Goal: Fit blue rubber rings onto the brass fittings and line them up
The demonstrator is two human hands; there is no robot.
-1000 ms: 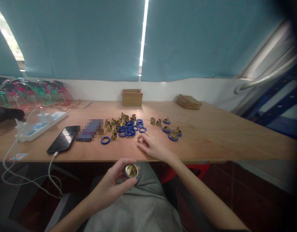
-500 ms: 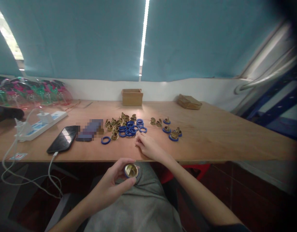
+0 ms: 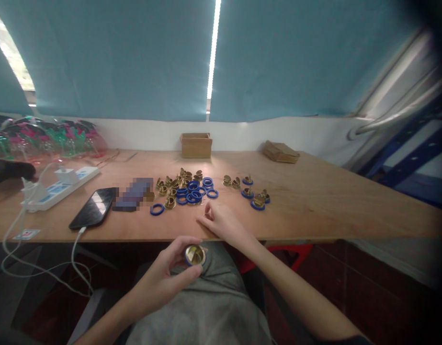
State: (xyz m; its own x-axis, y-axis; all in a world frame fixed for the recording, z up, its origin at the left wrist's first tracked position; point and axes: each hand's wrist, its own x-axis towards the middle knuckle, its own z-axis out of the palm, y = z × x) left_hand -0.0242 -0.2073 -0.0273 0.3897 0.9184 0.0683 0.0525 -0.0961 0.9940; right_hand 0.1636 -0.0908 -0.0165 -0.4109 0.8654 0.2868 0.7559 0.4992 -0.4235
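Observation:
My left hand (image 3: 167,269) is over my lap, thumb and fingers closed around a round brass fitting (image 3: 196,255) with a blue ring about its edge; the fitting's hollow side faces up. My right hand (image 3: 221,221) rests by the table's front edge, fingers curled towards the thumb; whatever they pinch is too small to make out. Just beyond it lie a pile of blue rings (image 3: 195,195) and several brass fittings (image 3: 187,176) with raised flaps. One blue ring (image 3: 157,209) lies apart on the left. On the right, several fittings (image 3: 258,201) sit in blue rings.
A black phone (image 3: 94,207) on a white cable and a blurred-out phone-like object (image 3: 134,193) lie left of the fittings. Further left is a power strip (image 3: 62,188). At the back stand a small cardboard box (image 3: 196,145) and a folded brown packet (image 3: 281,151).
My right hand has shifted slightly nearer to me, away from the blue rings, its fingers still curled. My left hand keeps the brass fitting in the same place.

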